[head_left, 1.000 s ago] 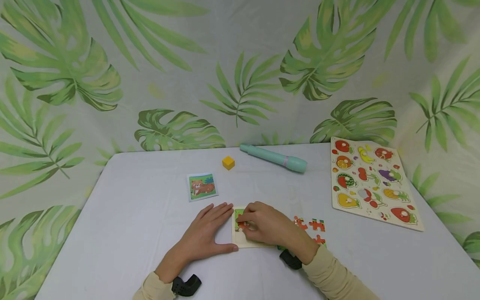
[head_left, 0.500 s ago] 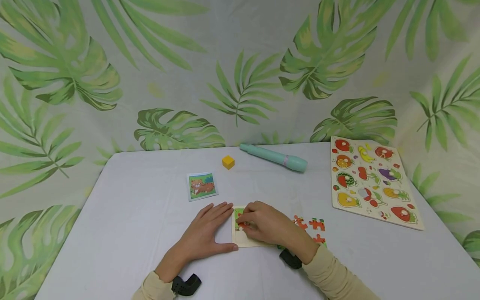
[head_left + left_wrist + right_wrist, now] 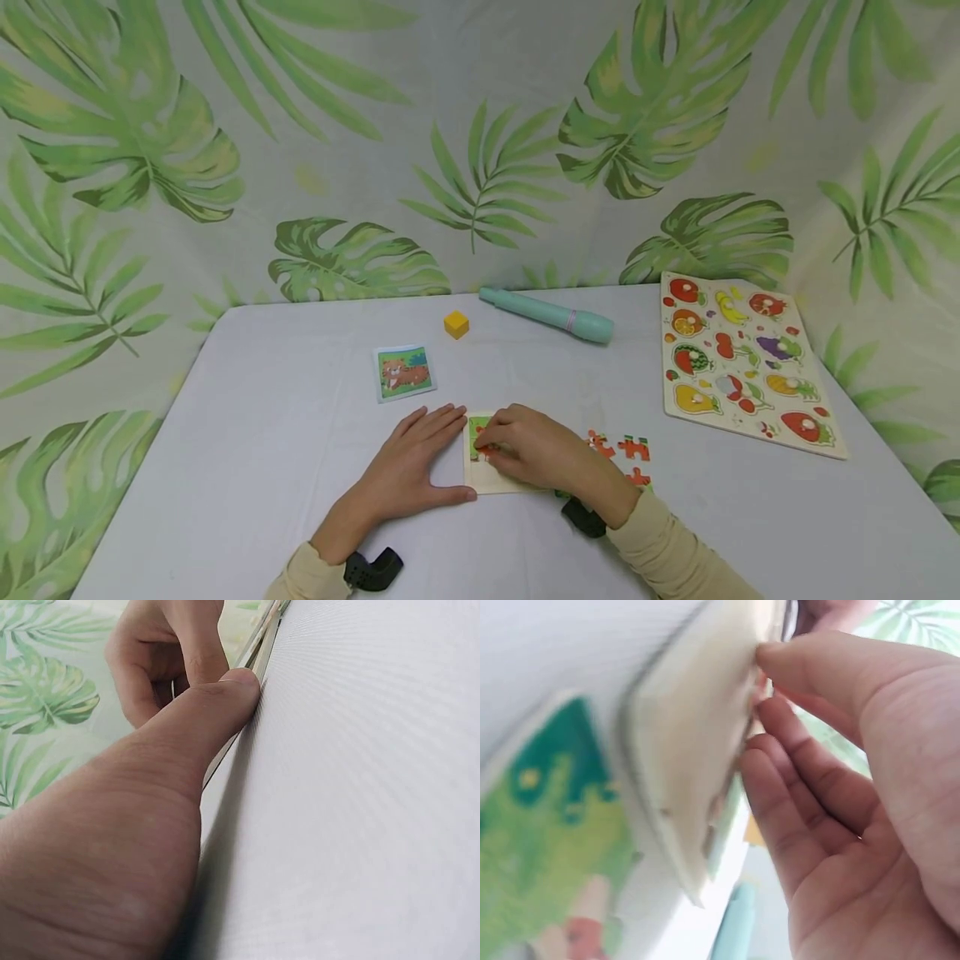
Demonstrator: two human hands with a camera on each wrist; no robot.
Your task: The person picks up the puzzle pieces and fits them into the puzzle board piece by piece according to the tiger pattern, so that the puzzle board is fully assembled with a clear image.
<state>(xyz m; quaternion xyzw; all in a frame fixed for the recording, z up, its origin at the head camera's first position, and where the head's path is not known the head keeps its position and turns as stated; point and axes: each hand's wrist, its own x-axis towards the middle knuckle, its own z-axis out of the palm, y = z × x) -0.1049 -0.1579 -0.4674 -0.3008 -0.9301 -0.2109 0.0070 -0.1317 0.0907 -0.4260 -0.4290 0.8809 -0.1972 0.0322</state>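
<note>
A small pale wooden puzzle tray (image 3: 487, 481) lies in front of me, with green picture pieces along its left side. My left hand (image 3: 408, 467) rests with straight, spread fingers at its left edge, fingertips by the far corner and thumb by the near one. Over the tray, my right hand (image 3: 536, 450) pinches a reddish puzzle piece (image 3: 763, 686) between thumb and fingers, mostly hidden by them. Several loose orange-red and green puzzle pieces (image 3: 634, 450) lie right of the tray, partly behind my right forearm. A green piece (image 3: 562, 817) shows large in the right wrist view.
A square tiger picture card (image 3: 405, 374) lies beyond my left hand. Farther back are a yellow cube (image 3: 457, 325) and a teal, microphone-shaped stick (image 3: 551, 316). A fruit peg-puzzle board (image 3: 738, 367) stands at the right, near the table's edge. A leaf-print cloth hangs behind.
My right fingertips have shifted slightly over the tray, still pinching the puzzle piece. The left hand and the other objects have stayed in place.
</note>
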